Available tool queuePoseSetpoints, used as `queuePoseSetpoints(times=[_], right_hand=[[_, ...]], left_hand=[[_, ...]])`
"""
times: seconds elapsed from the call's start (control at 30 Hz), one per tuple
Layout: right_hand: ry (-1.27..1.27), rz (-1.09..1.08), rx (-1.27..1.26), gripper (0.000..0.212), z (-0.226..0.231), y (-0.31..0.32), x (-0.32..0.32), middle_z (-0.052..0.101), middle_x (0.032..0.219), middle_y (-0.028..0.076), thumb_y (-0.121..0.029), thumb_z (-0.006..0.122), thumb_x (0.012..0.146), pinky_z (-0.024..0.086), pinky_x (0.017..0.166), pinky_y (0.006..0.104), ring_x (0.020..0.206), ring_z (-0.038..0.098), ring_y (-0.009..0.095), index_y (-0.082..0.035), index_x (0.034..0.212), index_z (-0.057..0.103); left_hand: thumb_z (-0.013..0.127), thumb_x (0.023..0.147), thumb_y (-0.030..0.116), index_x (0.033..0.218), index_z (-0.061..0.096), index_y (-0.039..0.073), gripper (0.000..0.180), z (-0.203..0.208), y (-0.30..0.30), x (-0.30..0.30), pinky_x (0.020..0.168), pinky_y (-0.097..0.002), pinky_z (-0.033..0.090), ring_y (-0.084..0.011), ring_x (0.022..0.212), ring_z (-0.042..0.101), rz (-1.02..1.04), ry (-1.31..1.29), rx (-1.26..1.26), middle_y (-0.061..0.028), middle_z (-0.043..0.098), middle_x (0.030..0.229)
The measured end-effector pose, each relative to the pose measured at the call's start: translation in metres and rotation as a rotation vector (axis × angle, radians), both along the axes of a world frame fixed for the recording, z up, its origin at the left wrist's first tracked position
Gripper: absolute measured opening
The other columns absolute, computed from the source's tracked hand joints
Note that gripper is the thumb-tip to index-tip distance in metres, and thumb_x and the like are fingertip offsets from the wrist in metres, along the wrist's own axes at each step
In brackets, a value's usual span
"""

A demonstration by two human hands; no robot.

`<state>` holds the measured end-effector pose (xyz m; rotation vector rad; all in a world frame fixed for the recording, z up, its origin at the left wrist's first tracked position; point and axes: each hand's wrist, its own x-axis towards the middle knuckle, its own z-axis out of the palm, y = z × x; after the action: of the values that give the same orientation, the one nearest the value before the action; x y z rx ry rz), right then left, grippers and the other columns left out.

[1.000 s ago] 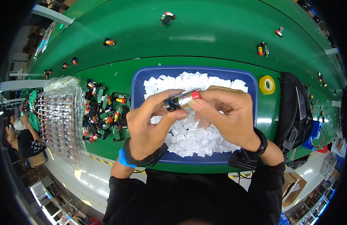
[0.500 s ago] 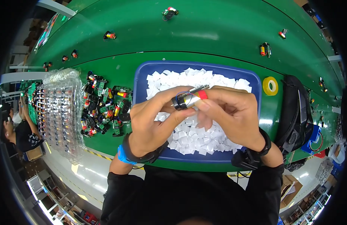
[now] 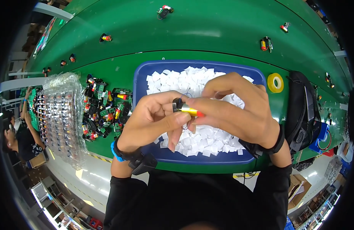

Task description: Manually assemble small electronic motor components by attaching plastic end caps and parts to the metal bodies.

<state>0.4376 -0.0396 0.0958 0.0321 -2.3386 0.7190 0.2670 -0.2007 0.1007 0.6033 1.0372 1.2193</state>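
A small electronic assembly (image 3: 190,110), with a yellow-and-red cylindrical cell, a black end piece and thin wires, is held above a blue tray (image 3: 137,82). My left hand (image 3: 146,117) pinches its black end between thumb and fingers. My right hand (image 3: 247,113) closes on the red end, with one finger lying along the top; its knuckles hide part of the piece. Beneath both hands, many small white paper-like squares (image 3: 194,78) fill the tray. Both wrists carry dark bands, the left also a blue one.
Similar assemblies (image 3: 108,107) lie heaped left of the tray, beside clear plastic trays (image 3: 58,119) holding rows of parts. Yellow tape (image 3: 271,83) and a black bag (image 3: 299,111) sit on the right. More assemblies (image 3: 264,45) dot the green surface beyond. Another person (image 3: 27,140) works far left.
The assembly has turned in my fingers and now shows its yellow side. My right hand has rolled over it, its back more upward. My left hand has shifted slightly left.
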Motion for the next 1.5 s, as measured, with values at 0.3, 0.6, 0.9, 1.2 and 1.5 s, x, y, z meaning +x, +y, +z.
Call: queuePoseSetpoints(times=[0.3,0.6,0.9,1.2,1.5], right_hand=[[-0.09,0.007,-0.203,0.033,0.009,-0.003,0.005,0.071,0.085,0.009,-0.009,0.084,0.072,0.053,0.059,0.0283,0.072,0.069,0.022,0.0,0.102,0.071],[-0.057,0.03,-0.115,0.029,0.016,-0.002,0.005,0.07,0.094,0.011,-0.005,0.083,0.07,0.056,0.067,0.0317,0.082,0.07,0.025,0.002,0.096,0.073],[-0.096,0.047,-0.105,0.034,0.016,0.001,0.008,0.07,0.094,0.009,-0.006,0.085,0.064,0.056,0.067,0.0304,0.081,0.069,0.023,-0.005,0.097,0.077],[-0.075,0.079,-0.033,0.036,0.018,0.007,0.007,0.069,0.087,0.006,-0.014,0.088,0.06,0.053,0.062,0.0296,0.077,0.067,0.022,-0.006,0.094,0.077],[-0.074,0.118,-0.05,0.038,0.011,0.015,0.008,0.069,0.084,0.007,-0.02,0.089,0.06,0.049,0.057,0.0285,0.069,0.065,0.02,-0.003,0.092,0.076]], left_hand=[[0.068,0.094,0.02,0.11,0.059,-0.011,0.036,0.002,0.003,0.005,0.045,-0.0251,0.053,-0.0148,0.052,0.065,0.034,0.13,-0.005,-0.0201,0.069,0.084],[0.067,0.094,0.006,0.122,0.06,-0.007,0.031,-0.003,0.002,0.003,0.053,-0.0234,0.055,-0.0104,0.06,0.065,0.038,0.041,0.035,-0.0173,0.073,0.097],[0.067,0.094,0.005,0.118,0.061,-0.007,0.027,-0.002,0.003,0.009,0.053,-0.023,0.054,-0.0107,0.061,0.065,0.069,0.083,0.031,-0.0117,0.071,0.086],[0.066,0.095,0.006,0.107,0.061,-0.006,0.018,-0.002,0.003,0.016,0.046,-0.0215,0.048,-0.0092,0.053,0.062,0.1,0.187,0.052,-0.0111,0.069,0.079],[0.066,0.095,0.01,0.105,0.062,-0.006,0.019,-0.003,0.005,0.007,0.044,-0.0218,0.045,-0.0091,0.05,0.06,0.046,-0.048,0.001,-0.0136,0.07,0.08]])
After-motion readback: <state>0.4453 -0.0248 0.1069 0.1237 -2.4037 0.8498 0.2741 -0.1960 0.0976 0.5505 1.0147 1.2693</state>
